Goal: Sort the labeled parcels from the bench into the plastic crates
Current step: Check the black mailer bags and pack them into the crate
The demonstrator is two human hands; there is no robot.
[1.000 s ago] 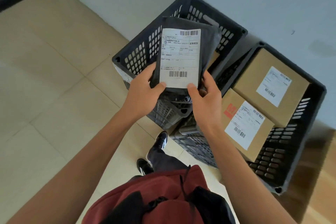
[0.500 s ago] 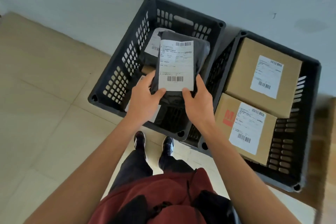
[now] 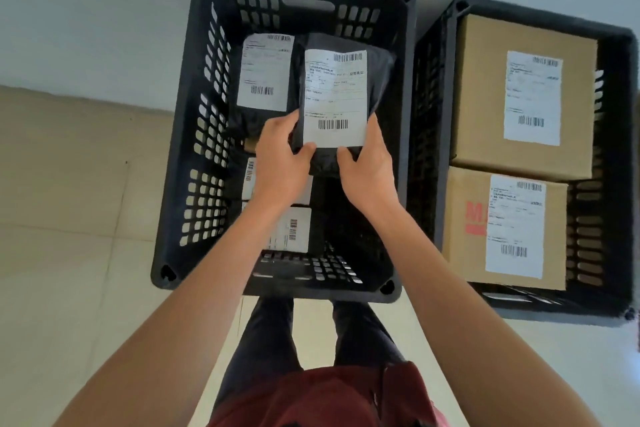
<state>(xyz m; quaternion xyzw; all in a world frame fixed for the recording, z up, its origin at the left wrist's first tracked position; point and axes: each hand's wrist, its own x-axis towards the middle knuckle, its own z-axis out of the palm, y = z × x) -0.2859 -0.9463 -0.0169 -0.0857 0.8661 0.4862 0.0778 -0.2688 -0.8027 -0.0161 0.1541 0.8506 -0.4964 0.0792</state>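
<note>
Both hands grip the black parcel [image 3: 346, 97] by its near edge, left hand [image 3: 282, 163] and right hand [image 3: 369, 166] at the corners, thumbs on top. The parcel extends away from them, inside the left crate [image 3: 194, 149].

The print on the white shipping label [image 3: 335, 97] of the held black plastic mailer bag [image 3: 346, 100] is too small to read. The left hand [image 3: 282, 163] and forearm cover most of two labelled parcels [image 3: 294, 229] low in the black slotted plastic crate [image 3: 204, 135]. The second black crate [image 3: 620, 184] is cut off at the picture's right edge.
</note>
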